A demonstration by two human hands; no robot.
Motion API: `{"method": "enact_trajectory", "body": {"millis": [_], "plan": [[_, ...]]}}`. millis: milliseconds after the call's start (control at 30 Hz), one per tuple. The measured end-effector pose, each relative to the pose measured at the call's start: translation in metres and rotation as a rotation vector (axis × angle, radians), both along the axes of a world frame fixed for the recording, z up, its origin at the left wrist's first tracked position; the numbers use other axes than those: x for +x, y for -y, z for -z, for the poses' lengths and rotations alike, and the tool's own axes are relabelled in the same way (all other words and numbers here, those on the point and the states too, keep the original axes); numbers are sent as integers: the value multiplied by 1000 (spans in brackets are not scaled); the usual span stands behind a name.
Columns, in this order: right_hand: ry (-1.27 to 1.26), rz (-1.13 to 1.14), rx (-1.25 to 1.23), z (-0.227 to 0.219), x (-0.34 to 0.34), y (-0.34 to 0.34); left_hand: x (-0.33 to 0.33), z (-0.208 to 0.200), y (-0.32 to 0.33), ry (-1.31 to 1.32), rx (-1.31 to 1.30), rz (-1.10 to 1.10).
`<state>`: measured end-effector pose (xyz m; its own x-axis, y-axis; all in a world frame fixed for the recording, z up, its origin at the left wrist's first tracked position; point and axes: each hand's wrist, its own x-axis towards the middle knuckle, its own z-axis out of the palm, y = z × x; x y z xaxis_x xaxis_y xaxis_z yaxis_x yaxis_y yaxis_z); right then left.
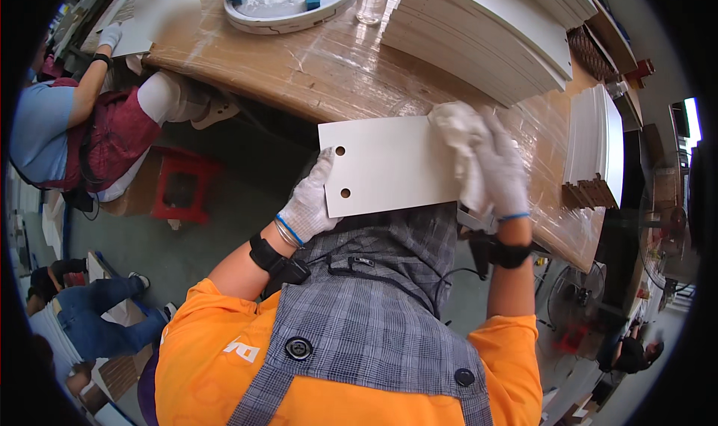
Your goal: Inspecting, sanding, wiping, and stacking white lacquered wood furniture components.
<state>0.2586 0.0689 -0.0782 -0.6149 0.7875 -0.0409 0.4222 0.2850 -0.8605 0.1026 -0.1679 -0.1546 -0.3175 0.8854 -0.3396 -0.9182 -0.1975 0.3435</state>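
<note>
A white rectangular panel (pixel 396 160) with two round holes near its left end lies across my front, at the table's near edge. My left hand (pixel 310 200), in a white knit glove, grips that end, the thumb on top beside the holes and the fingers out of sight beneath. At the opposite end, my gloved right hand (pixel 504 173) presses a crumpled white cloth (pixel 458 127) against the panel. Motion smears this hand a little. The cloth covers the panel's right edge.
On the wrapped table (pixel 314 78) stand a large stack of white panels (pixel 479 33), a smaller stack (pixel 594 145), a clear cup (pixel 373 0) and a round tray (pixel 292 24) with blue blocks. A co-worker (pixel 82 119) sits at left near a red stool (pixel 183 184).
</note>
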Motion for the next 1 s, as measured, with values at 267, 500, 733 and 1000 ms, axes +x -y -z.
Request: {"method": "enact_trajectory", "body": {"millis": [267,500,733,1000], "plan": [[516,-678,829,7,-64,112,4,6,16,-464,60,24],[306,-207,364,-9,7,21,6,-4,11,-92,9,32],[220,336,584,-8,111,-95,14,-14,9,-83,56,20],[879,-300,771,-24,33,-66,16,-2,32,-93,-4,-15]]}}
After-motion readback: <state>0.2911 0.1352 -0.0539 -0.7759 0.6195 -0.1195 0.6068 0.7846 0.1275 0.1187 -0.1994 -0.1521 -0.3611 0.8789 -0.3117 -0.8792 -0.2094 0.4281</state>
